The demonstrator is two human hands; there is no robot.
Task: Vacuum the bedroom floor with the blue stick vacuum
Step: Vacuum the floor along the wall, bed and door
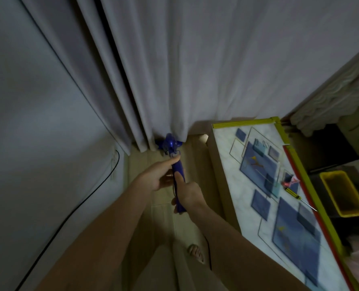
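Head view: tiled floor (164, 215) between curtain (195, 70) and table (227, 148).

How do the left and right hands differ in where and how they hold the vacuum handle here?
The left hand sits higher up the blue vacuum handle, near the motor body; the right hand sits lower, near the handle's end. The left hand comes in from the left side with its thumb along the top; the right hand wraps it from the right, its back facing the camera. Both grip the same handle.
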